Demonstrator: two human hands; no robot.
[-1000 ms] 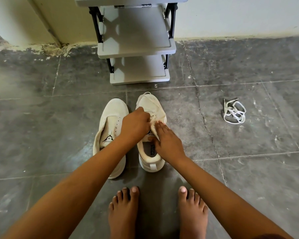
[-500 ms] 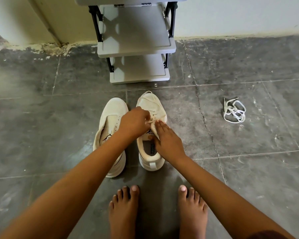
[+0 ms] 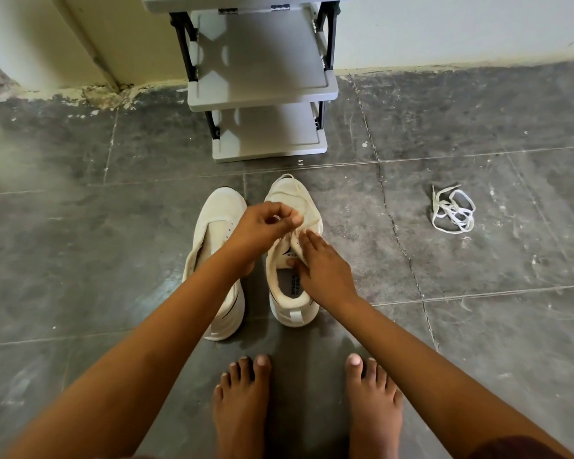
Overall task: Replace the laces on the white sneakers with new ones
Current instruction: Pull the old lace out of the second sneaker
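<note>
The creamy white left sneaker has a thin black stripe; the creamy white right sneaker, a black logo. The loose lace bundle is white. The plastic shelf rack is grey, black-legged. The tiled floor is dark grey.

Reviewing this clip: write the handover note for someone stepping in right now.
Left hand: pinches the lace over the second sneaker.
Right hand: flat fingers steady that sneaker's tongue.
First sneaker, beside it, looks lace-free. A loose bundle of laces lies on the floor, off to the right.
Done: apparently one sneaker stripped.
Left: finish unlacing this one, then thread new laces into both. Whether the bundle is old or new is unclear.
</note>
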